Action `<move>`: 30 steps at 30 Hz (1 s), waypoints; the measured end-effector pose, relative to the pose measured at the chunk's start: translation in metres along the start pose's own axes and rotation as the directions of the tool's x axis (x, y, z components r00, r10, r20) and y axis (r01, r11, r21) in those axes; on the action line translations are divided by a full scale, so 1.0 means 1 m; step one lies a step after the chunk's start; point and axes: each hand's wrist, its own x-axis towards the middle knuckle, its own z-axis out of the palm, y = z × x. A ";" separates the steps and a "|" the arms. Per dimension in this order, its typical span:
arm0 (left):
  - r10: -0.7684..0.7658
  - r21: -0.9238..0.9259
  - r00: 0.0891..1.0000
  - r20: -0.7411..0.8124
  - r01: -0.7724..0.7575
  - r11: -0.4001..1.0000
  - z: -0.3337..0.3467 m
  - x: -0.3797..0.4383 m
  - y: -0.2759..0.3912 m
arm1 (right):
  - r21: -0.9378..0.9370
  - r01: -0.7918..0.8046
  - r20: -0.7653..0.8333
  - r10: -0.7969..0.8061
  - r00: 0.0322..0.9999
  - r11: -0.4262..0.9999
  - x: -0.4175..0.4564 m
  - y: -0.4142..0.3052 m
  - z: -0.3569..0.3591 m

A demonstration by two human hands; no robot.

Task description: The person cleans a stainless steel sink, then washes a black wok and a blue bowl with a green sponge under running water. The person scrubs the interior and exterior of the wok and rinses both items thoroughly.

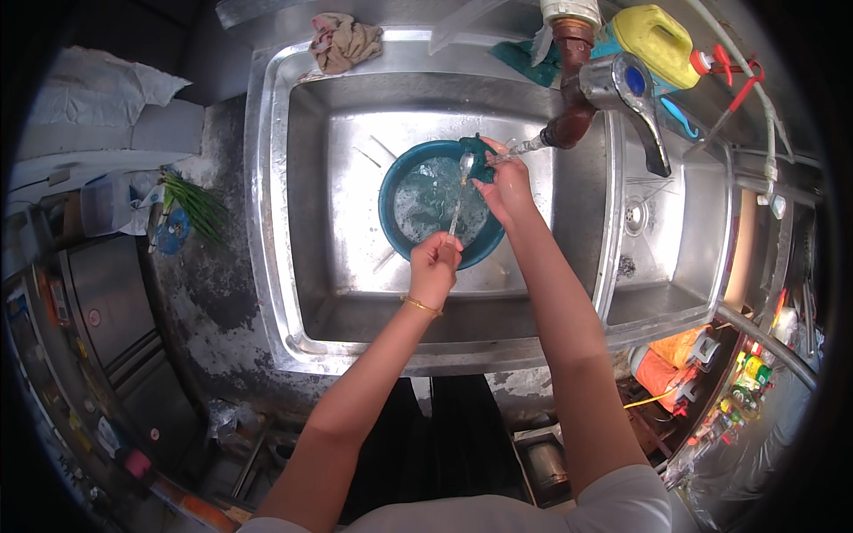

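Note:
My left hand (436, 263) grips the handle end of a metal spoon (457, 212), which points away over a teal plastic basin (386, 223). At the far side of the basin, my right hand (508, 186) holds a dark green scouring pad (478, 150) against the bowl end of the spoon. A stream of water (523, 149) runs from the tap (572, 126) onto the right hand and the pad. Foamy water (426, 200) fills part of the basin; whether anything lies under the foam cannot be told.
The basin stands in a stainless steel sink (353, 273), with a smaller sink bowl (656, 256) to the right. A crumpled cloth (343, 43) lies on the back rim. A yellow jug (650, 43) stands behind the tap lever (643, 106). Green onions (193, 203) lie at left.

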 end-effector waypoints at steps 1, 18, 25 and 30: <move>0.024 0.003 1.000 -0.008 -0.024 1.000 0.000 0.003 0.001 | 0.092 -0.079 0.011 0.078 0.997 0.993 -0.004 -0.003 0.003; 0.005 0.018 0.998 0.061 -0.006 1.000 0.006 0.032 0.014 | -0.059 -0.086 0.051 0.089 0.995 0.995 -0.025 0.003 0.022; 0.025 0.001 1.000 0.010 -0.025 1.000 0.011 0.040 0.000 | -0.355 0.091 -0.146 -0.151 0.978 0.930 -0.029 0.032 0.011; -0.035 -0.013 0.999 0.014 0.035 0.999 0.015 0.038 0.007 | -0.191 0.109 -0.123 -0.134 0.983 0.975 -0.013 0.020 0.007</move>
